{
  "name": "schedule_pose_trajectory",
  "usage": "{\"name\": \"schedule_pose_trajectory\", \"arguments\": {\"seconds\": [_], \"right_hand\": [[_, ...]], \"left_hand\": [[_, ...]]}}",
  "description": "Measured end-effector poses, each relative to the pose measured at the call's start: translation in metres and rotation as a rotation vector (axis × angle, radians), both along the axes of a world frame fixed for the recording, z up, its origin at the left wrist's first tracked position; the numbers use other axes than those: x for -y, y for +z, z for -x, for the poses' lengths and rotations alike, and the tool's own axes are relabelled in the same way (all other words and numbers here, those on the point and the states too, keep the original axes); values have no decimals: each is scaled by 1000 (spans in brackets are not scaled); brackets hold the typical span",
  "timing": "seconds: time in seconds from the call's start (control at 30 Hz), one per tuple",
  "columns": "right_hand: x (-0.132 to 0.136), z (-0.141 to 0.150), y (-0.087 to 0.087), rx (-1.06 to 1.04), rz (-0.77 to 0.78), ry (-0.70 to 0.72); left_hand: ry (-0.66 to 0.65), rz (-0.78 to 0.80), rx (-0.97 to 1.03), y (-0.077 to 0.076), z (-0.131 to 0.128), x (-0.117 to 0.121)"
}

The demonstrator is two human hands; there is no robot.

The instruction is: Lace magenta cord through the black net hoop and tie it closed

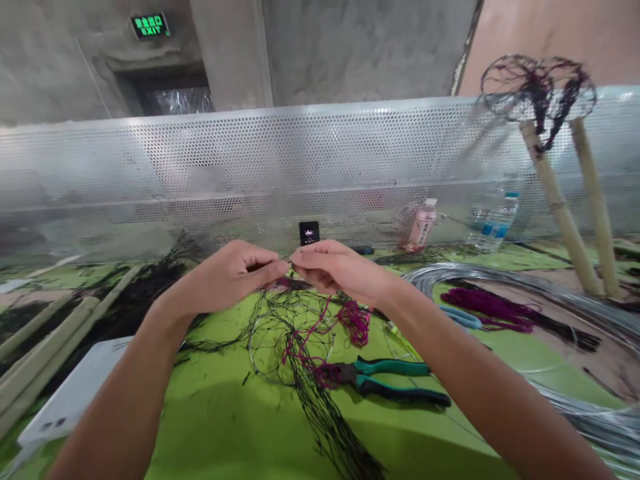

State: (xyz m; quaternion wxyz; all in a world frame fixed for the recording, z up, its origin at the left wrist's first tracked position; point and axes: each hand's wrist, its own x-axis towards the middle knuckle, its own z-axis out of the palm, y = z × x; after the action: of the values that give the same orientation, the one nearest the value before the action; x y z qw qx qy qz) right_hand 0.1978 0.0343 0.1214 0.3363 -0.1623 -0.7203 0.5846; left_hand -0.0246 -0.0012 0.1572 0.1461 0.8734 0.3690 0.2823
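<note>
My left hand and my right hand meet fingertip to fingertip above the table, both closed in a pinch. What lies between the fingers is too small to make out. Below them a black net spreads over a thin wire ring, its long tail running toward me. Purple cord winds through the mesh and bunches up under my right wrist. Pliers with green and black handles lie right of the net, jaws by the cord.
Coiled metal wire and a purple cord bundle lie right. Bamboo sticks and a white power bank are left. A pink bottle, a water bottle and bamboo-handled nets stand by a perforated metal panel.
</note>
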Motion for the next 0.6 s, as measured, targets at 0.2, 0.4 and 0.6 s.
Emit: {"name": "schedule_pose_trajectory", "arguments": {"seconds": [0.2, 0.4, 0.6], "right_hand": [[-12, -42, -2, -72, 51, -63], [-11, -46, -5, -87, 62, -109], [2, -40, 0, -109, 1, -65]], "left_hand": [[-171, -77, 863, 15, 9, -13], [92, -178, 959, 8, -33, -14], [-28, -91, 96, -11, -54, -8]]}}
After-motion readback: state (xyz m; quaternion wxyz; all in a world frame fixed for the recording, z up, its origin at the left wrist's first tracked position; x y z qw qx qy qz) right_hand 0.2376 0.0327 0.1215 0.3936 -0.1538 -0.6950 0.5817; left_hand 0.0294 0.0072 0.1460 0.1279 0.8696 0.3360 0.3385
